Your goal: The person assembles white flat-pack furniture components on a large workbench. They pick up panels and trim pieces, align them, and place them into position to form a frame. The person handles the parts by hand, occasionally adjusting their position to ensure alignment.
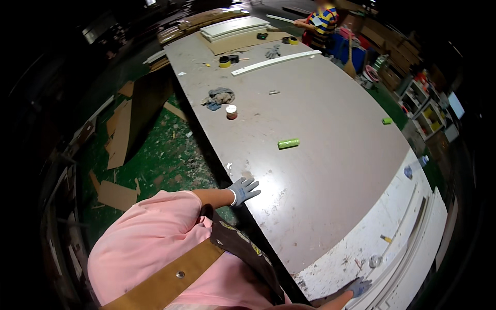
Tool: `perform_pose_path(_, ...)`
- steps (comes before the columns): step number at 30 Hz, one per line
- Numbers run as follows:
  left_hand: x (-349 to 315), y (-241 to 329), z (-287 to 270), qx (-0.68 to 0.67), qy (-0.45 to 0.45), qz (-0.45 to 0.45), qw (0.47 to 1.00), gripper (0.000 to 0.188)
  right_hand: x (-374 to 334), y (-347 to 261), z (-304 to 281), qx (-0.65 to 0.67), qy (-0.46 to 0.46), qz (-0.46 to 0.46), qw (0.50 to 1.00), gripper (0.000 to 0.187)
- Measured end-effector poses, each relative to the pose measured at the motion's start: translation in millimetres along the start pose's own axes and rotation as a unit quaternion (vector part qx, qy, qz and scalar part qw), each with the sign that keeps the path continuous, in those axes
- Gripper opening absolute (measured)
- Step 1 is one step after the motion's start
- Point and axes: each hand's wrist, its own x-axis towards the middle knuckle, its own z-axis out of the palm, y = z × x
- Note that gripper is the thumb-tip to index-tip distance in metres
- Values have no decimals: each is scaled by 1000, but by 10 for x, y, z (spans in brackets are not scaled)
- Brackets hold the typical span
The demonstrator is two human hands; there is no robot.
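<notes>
My left hand (243, 189), in a grey glove, rests flat with fingers spread on the near left edge of a long grey worktable (330, 170). My right hand (359, 285), also gloved, lies at the lower right on a white paint-marked board (372, 237), by a stack of long white strips (413, 248); its fingers look spread, though only part of the hand shows. Neither hand holds anything. A green cylinder (289, 143) lies on the table beyond my left hand.
Farther up the table lie a crumpled rag (219, 97), a small red-and-white pot (231, 111), yellow tape rolls (224, 62), a long white strip (275, 62) and stacked white boards (233, 27). Another person in a striped shirt (322, 21) works at the far end. Cardboard scraps (120, 134) litter the green floor.
</notes>
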Motion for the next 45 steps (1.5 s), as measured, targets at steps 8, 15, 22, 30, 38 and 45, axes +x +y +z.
perform_pose_path(8,87,-91,91,-6,23,12,1000,104,325,169,112,-10,-84,72,994,88)
perform_pose_path(15,68,-143,129,-14,52,32,998,106,165,213,-138,-23,-51,118,991,84)
perform_pose_path(22,27,-304,151,-41,64,63,995,105,-604,-131,-583,121,97,104,982,73)
perform_pose_path(30,177,-498,357,-170,52,165,970,100,-2313,-1439,-1221,420,206,-8,884,61)
perform_pose_path(38,-823,-1412,1378,-390,157,238,876,67,-4166,-3062,-1487,585,139,-205,772,50)
perform_pose_path(45,-1577,-2879,2061,-505,215,-23,836,53,-5282,-6163,-2729,838,-263,-182,442,39)
